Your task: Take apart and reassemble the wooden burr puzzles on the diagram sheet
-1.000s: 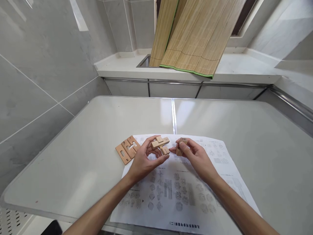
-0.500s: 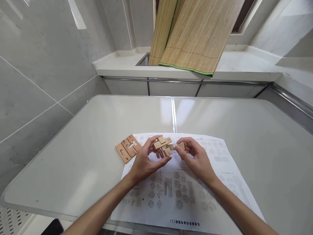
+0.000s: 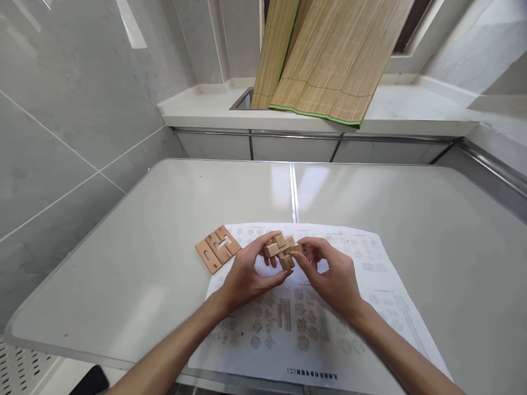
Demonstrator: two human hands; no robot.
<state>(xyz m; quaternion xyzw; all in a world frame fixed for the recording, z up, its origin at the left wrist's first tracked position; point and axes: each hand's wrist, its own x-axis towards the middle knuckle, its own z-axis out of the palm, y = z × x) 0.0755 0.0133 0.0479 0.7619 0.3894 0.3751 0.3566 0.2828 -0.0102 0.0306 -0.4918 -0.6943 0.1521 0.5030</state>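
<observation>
My left hand [image 3: 251, 269] is closed around a cluster of interlocked wooden blocks [image 3: 280, 245], thumb below and fingers above and behind. My right hand [image 3: 329, 266] pinches a small wooden block [image 3: 299, 248] between thumb and fingers at the right side of the cluster; its end bears a dark mark. Whether that block is joined to the cluster cannot be made out. Both hands are above a large printed paper sheet [image 3: 321, 356]. Left of my left hand lie flat wooden plates [image 3: 209, 258] with cut-out slots and numbers, side by side.
The white table [image 3: 173, 208] has a metal seam down its middle. Behind it, a bamboo mat [image 3: 329, 71] hangs over a white counter [image 3: 197, 112] beside a sink. A black object [image 3: 90, 381] is at the bottom left, below the table edge.
The cluster has moved slightly right and turned in my left hand. My right hand's block now sits closer against it, with its marked face showing.
</observation>
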